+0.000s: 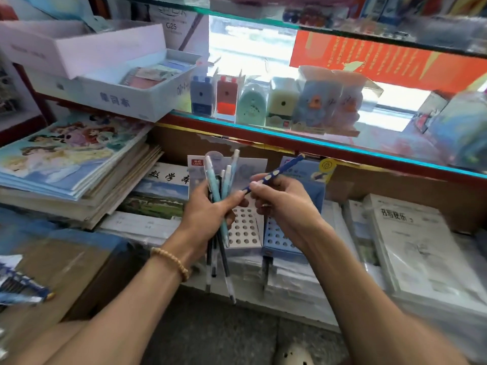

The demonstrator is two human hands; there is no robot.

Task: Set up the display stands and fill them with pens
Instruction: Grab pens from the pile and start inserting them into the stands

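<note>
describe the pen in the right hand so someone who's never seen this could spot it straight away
Start at the long glass shelf with the row of boxed sharpeners, then drop to the two hands below it. The right hand pinches one dark blue pen that slants up to the right. Unlike the pale blue and black bundle of pens in the left hand, it is alone and carries white spots.

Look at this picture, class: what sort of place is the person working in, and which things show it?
Most likely a stationery shop. Boxed pencil sharpeners line a glass shelf, stacked exercise books lie below, and the left hand grips a bunch of pens above two holed display stands.
</note>
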